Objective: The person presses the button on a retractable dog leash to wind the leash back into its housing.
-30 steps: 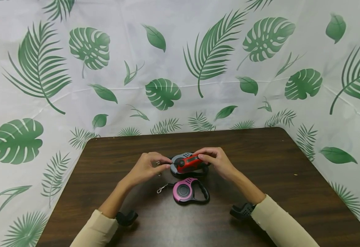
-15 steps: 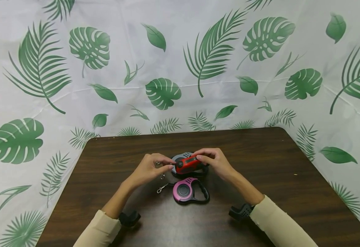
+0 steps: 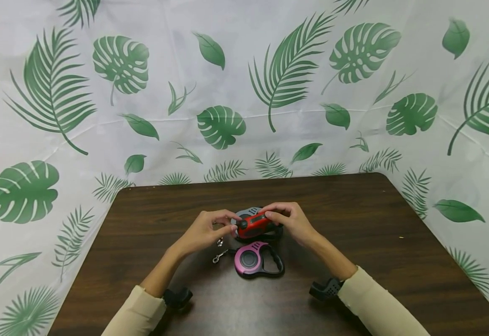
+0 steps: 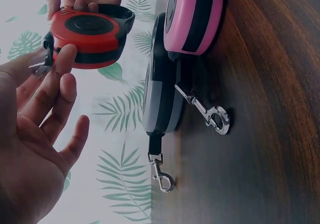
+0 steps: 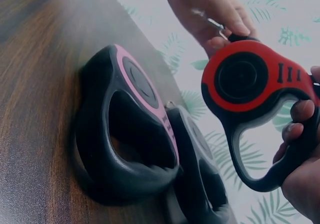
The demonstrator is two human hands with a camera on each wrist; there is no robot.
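A red and black retractable dog leash (image 3: 254, 225) is held up above the table. My right hand (image 3: 291, 222) grips its black handle, with fingers through the loop in the right wrist view. At the leash's strap outlet, my left hand (image 3: 206, 231) pinches the short black strap end (image 4: 48, 48) between thumb and fingers. Its metal clip (image 5: 207, 19) sticks out by the left fingers, blurred. Below lies a pink and black leash (image 3: 248, 260), flat on the table. Behind the red one is a grey and black leash (image 3: 242, 214), partly covered by it.
The dark wood table (image 3: 353, 280) reaches back to a white curtain (image 3: 244, 84) printed with green leaves. Metal clips of the pink leash (image 4: 217, 120) and grey leash (image 4: 164, 180) point left on the table.
My left hand has moved slightly right, closing the gap to the red leash's outlet. The red leash has tilted and shifted slightly left with my right hand. The pink leash stays put.
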